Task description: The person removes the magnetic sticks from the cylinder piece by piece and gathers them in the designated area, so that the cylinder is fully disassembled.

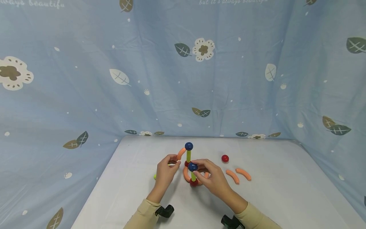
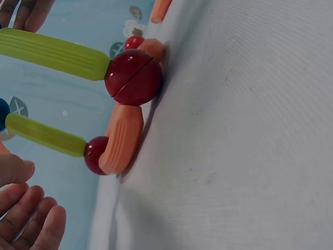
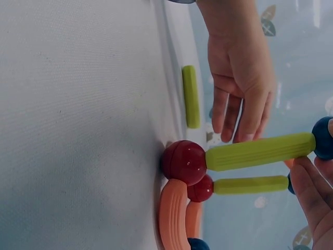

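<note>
A toy structure of balls and rods stands mid-table. Its base has curved orange rods (image 2: 125, 138) and red balls (image 3: 184, 162). Two straight green rods (image 2: 57, 54) rise from red balls, each topped by a blue ball. With thumb and fingers, my right hand (image 1: 211, 176) grips the nearer blue ball (image 1: 193, 167). My left hand (image 1: 166, 171) pinches a curved orange rod (image 1: 181, 154) by its lower end. That rod's upper end is at the farther blue ball (image 1: 188, 146); whether they touch, I cannot tell.
Right of the structure lie a loose red ball (image 1: 225, 158) and two curved orange rods, one nearer (image 1: 233, 176) and one farther (image 1: 243, 174). A loose green rod (image 3: 191, 97) lies by my left hand, mostly hidden in the head view. Behind the white table (image 1: 114, 190) hangs a blue patterned curtain (image 1: 160, 95).
</note>
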